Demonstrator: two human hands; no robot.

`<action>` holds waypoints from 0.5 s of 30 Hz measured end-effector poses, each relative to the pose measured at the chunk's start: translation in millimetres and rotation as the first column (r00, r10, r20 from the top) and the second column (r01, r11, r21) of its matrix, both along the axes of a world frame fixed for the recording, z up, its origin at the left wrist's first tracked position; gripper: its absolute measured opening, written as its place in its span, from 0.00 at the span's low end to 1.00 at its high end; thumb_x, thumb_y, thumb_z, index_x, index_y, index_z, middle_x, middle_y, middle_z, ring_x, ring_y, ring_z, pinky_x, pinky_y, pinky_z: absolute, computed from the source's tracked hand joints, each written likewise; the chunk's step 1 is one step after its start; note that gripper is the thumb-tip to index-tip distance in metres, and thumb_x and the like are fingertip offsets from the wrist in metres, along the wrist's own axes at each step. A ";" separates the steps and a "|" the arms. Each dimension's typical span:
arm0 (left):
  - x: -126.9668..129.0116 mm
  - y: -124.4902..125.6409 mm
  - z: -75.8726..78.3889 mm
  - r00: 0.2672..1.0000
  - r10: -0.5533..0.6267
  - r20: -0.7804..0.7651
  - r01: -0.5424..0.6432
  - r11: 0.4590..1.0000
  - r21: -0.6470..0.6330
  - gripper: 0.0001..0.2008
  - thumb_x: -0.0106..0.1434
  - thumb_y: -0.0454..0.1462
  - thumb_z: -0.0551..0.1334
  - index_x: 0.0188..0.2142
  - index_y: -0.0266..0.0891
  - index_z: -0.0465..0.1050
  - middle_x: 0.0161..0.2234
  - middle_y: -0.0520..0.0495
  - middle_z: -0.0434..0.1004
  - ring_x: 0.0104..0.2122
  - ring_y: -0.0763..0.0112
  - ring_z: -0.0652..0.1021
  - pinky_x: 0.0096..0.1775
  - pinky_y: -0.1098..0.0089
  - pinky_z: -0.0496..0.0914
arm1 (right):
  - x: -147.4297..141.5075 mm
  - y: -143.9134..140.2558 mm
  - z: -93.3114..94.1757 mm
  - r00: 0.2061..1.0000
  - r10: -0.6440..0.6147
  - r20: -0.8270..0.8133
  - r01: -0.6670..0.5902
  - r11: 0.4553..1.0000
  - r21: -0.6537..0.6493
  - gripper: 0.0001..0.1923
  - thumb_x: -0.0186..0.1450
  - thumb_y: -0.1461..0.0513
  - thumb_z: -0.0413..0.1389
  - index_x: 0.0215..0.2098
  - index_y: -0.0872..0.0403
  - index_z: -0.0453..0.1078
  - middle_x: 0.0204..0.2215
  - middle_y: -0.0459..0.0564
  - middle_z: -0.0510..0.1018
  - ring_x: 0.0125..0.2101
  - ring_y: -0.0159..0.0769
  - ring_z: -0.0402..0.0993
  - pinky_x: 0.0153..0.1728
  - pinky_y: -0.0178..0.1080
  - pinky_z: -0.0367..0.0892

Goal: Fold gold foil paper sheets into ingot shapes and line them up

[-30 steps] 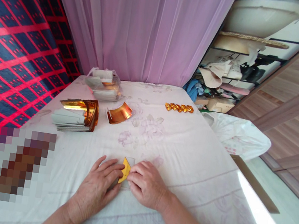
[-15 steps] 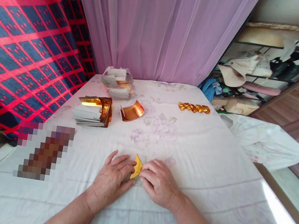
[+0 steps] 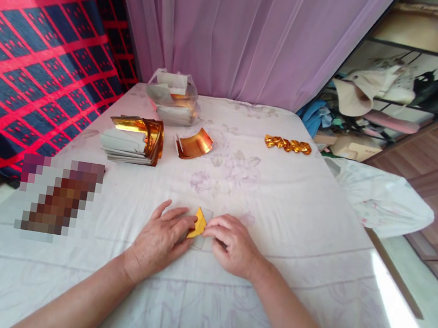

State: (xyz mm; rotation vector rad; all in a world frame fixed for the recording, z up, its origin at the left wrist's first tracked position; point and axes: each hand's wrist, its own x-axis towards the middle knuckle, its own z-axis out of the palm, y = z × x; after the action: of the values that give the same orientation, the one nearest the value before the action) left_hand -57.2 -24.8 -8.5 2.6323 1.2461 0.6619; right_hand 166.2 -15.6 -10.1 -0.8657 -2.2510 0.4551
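— How far along is the folding?

— Partway, as I judge it. A row of finished gold folded pieces (image 3: 287, 144) lies at the far right of the bed (image 3: 314, 244), five or so (they sit too close together to count surely). One gold sheet (image 3: 197, 223) is in work now, near the front edge, between the two hands.

— What are the hands doing with it?

— The left hand (image 3: 162, 240) lies flat, pressing down the sheet's pale side, its fingers spread rather than clenched. The right hand (image 3: 232, 242) pinches the yellow flap with its fingertips, a fold raised but not yet creased flat.

— And what is left?

— Plenty, I would say. A thick stack of gold sheets (image 3: 132, 140) waits at the far left, one curled sheet (image 3: 194, 144) lies loose beside it, and a clear bag (image 3: 172, 103) behind holds more. Against that, the finished row is small.
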 end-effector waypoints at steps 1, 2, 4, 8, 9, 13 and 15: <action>0.1 0.0 0.2 1.000 -0.004 -0.004 0.004 1.000 0.004 0.11 0.64 0.36 0.60 0.47 0.42 0.69 0.45 0.47 0.81 0.54 0.59 0.75 0.62 0.48 0.54 | -0.2 -0.2 0.1 1.000 -0.001 0.007 0.000 1.000 0.002 0.19 0.52 0.74 0.49 0.37 0.52 0.73 0.36 0.48 0.77 0.37 0.37 0.72 0.40 0.41 0.67; 0.1 0.0 0.3 1.000 -0.007 -0.006 0.007 1.000 0.007 0.11 0.64 0.35 0.60 0.47 0.42 0.68 0.45 0.47 0.81 0.53 0.59 0.75 0.62 0.47 0.54 | -0.3 -0.5 0.3 1.000 0.000 0.014 0.000 1.000 0.004 0.19 0.52 0.74 0.49 0.36 0.52 0.73 0.36 0.49 0.77 0.37 0.37 0.72 0.40 0.42 0.67; 0.1 0.0 0.5 1.000 -0.011 -0.007 0.011 1.000 0.009 0.11 0.64 0.35 0.60 0.47 0.42 0.68 0.46 0.47 0.81 0.53 0.58 0.75 0.62 0.47 0.54 | -0.4 -1.2 0.9 1.000 0.001 0.029 -0.001 1.000 0.000 0.18 0.53 0.74 0.50 0.36 0.52 0.73 0.36 0.49 0.77 0.37 0.37 0.71 0.41 0.42 0.67; -0.3 0.1 0.9 1.000 -0.014 -0.004 0.014 1.000 0.005 0.11 0.64 0.34 0.58 0.47 0.41 0.68 0.46 0.46 0.81 0.54 0.59 0.75 0.62 0.47 0.54 | 0.2 -2.8 3.3 0.998 0.008 0.061 -0.006 1.000 -0.030 0.13 0.55 0.71 0.54 0.36 0.51 0.73 0.37 0.49 0.77 0.39 0.38 0.71 0.43 0.43 0.66; -0.3 0.1 1.1 1.000 -0.015 -0.004 0.015 1.000 0.000 0.11 0.65 0.35 0.58 0.47 0.41 0.68 0.46 0.46 0.81 0.53 0.59 0.75 0.62 0.47 0.54 | 0.4 -3.2 4.0 0.998 0.009 0.069 -0.007 0.999 -0.034 0.13 0.55 0.70 0.56 0.36 0.51 0.73 0.38 0.48 0.77 0.39 0.38 0.71 0.43 0.43 0.66; -0.4 0.3 1.3 1.000 -0.016 0.001 0.016 1.000 -0.018 0.11 0.67 0.36 0.56 0.48 0.42 0.68 0.46 0.45 0.81 0.53 0.60 0.75 0.62 0.48 0.54 | -0.1 -4.3 6.8 0.997 0.014 0.081 -0.011 0.999 -0.035 0.13 0.54 0.68 0.59 0.37 0.51 0.73 0.38 0.48 0.76 0.40 0.39 0.71 0.44 0.44 0.66; -0.5 0.4 1.0 1.000 -0.015 0.003 0.015 1.000 -0.024 0.11 0.66 0.35 0.56 0.48 0.42 0.68 0.46 0.46 0.81 0.53 0.60 0.75 0.62 0.48 0.53 | -0.9 -4.8 8.0 0.996 0.016 0.083 -0.014 0.999 -0.032 0.11 0.55 0.67 0.59 0.37 0.51 0.73 0.38 0.49 0.76 0.40 0.39 0.72 0.44 0.44 0.66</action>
State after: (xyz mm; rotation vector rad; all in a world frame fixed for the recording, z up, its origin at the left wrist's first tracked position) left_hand -57.7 -24.4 -7.5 2.6179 1.2243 0.6435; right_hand 165.3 -20.4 -2.1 -0.8996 -2.3337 0.4699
